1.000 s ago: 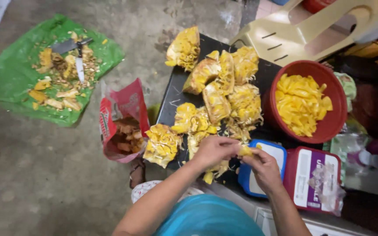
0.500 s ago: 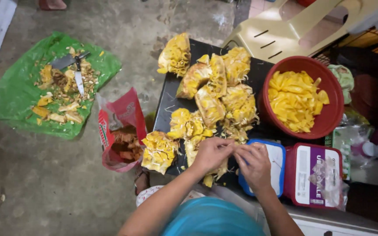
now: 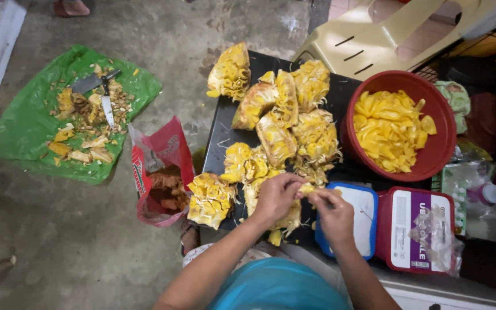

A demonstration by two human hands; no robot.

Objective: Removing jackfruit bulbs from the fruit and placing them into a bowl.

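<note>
step: both hands work one yellow pod [image 3: 307, 189] loose from the cut jackfruit chunks [image 3: 276, 132]; judged mid-way through, since the red bowl [image 3: 437, 155] at far right already holds many cleaned pods [image 3: 388, 132] while plenty of chunks remain on the dark tray [image 3: 225, 126].
left hand: left hand [image 3: 275, 198] curled almost closed, fingertips pinching the left side of the pod, resting over the near chunks.
right hand: right hand [image 3: 335, 215] also curled tight, thumb and fingers pinching the pod's right end, above the blue tub lid [image 3: 360, 215].
pod: held between the two hands, just above the near edge of the tray, near the bowl but apart from it.
next move calls for: a judgement only: a firm two-sided pull or twist to free the flesh from its fibres, with a clear reach to the bowl on the right or the red bag [image 3: 162, 178] of scraps on the left.
around: maroon tub [image 3: 417, 229] right of the blue one; green sheet [image 3: 35, 126] far left with peelings and a knife [image 3: 107, 106]; pale chair [image 3: 374, 37] far right.
hard to make out: the pod is mostly covered by fingers, so whether a seed is inside cannot be told; the bag's contents are dim brown; the person's lap and a blue-green shape [image 3: 279, 287] at the near edge cut off the tray's front.
</note>
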